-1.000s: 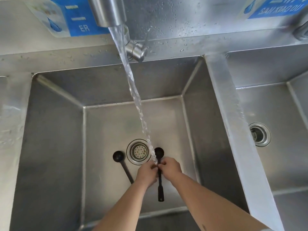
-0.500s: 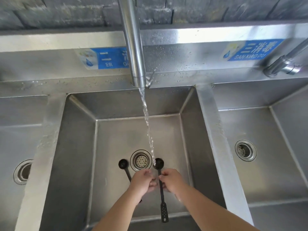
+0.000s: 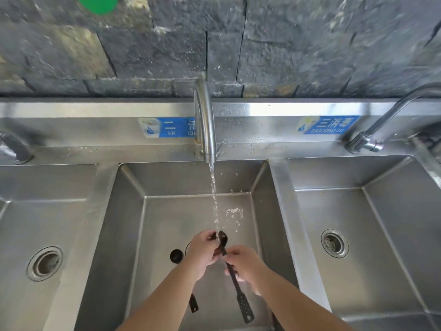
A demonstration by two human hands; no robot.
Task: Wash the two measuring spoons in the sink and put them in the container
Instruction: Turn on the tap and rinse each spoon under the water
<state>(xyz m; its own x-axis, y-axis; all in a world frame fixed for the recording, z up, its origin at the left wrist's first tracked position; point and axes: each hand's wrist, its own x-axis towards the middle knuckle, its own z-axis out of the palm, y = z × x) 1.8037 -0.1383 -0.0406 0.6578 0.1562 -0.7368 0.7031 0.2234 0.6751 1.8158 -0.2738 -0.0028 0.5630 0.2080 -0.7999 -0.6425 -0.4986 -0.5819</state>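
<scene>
A black long-handled measuring spoon is lifted over the middle sink basin, its bowl under the running water from the faucet. My left hand wraps around its bowl end and my right hand pinches its handle just below. The second black measuring spoon lies on the basin floor to the left; my left forearm hides most of its handle. No container is in view.
A left basin and a right basin, each with a drain, flank the middle one. A second faucet stands at the back right. A dark stone wall rises behind the steel backsplash.
Both hands have lifted the spoon higher, so its bowl now meets the stream. My view has tilted up and back, showing the wall and all three basins.
</scene>
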